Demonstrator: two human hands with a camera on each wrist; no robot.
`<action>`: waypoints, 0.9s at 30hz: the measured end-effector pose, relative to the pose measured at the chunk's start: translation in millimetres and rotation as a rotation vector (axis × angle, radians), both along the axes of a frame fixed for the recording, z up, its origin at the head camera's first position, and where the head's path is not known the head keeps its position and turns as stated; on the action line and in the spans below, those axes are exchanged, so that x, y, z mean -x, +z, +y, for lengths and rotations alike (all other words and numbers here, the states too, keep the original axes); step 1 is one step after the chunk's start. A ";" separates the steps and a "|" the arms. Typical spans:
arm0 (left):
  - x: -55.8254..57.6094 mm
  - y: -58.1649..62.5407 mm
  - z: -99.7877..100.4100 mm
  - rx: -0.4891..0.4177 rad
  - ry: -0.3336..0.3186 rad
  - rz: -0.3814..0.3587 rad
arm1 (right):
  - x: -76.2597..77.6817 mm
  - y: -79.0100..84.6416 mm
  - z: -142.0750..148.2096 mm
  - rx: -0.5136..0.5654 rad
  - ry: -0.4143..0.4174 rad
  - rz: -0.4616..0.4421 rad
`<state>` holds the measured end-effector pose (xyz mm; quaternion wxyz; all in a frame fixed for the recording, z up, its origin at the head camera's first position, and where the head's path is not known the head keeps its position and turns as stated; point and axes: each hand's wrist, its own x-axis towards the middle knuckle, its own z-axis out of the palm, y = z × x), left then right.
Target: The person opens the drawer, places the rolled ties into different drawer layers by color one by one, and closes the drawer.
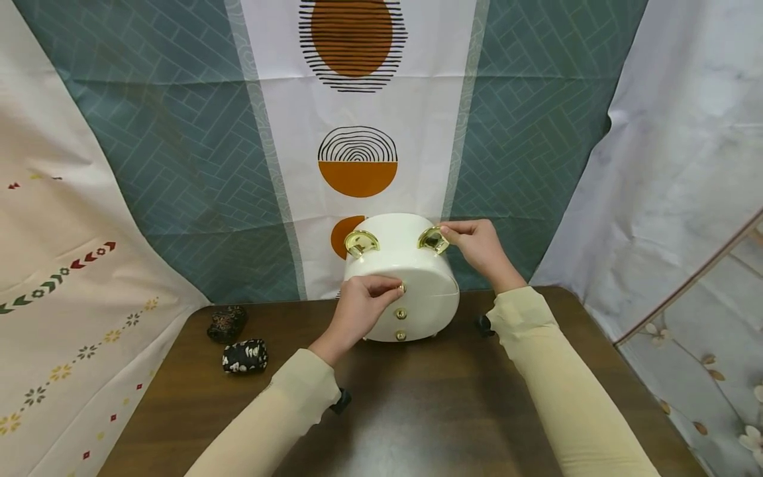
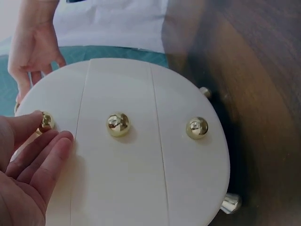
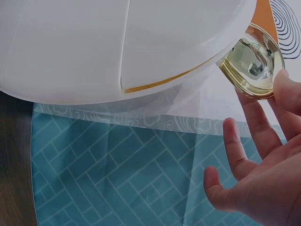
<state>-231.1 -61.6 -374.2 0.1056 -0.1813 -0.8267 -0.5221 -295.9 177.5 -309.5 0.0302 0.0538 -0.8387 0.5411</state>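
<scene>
A white oval box (image 1: 417, 305) with three drawers stands on the table against the wall cloth, two gold rounded ears on its top. Three round gold knobs run down its front. My left hand (image 1: 360, 305) pinches the top knob (image 2: 46, 122) between thumb and fingers; the middle knob (image 2: 118, 125) and bottom knob (image 2: 197, 127) are untouched. With thumb and fingers, my right hand (image 1: 477, 246) grips the rim of the right gold ear (image 3: 256, 61). The left gold ear (image 1: 360, 243) stands untouched. Short metal feet (image 2: 231, 203) show under the box.
On the left of the brown table (image 1: 405, 424) lie a dark patterned lump (image 1: 227, 324) and a black floral roll (image 1: 245, 356). Patterned cloth hangs behind the box and along both sides.
</scene>
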 end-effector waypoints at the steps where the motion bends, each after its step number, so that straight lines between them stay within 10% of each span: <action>1: -0.6 -0.5 -0.2 -0.009 -0.002 -0.010 | -0.2 -0.3 -0.1 0.002 -0.002 0.000; 18: -29.5 -14.5 -2.0 -0.139 0.034 -0.017 | -0.4 0.9 -0.3 0.004 -0.003 -0.003; 27: -11.1 -54.0 -2.1 -0.070 -0.006 -0.029 | 0.8 -0.2 1.3 0.006 -0.008 -0.007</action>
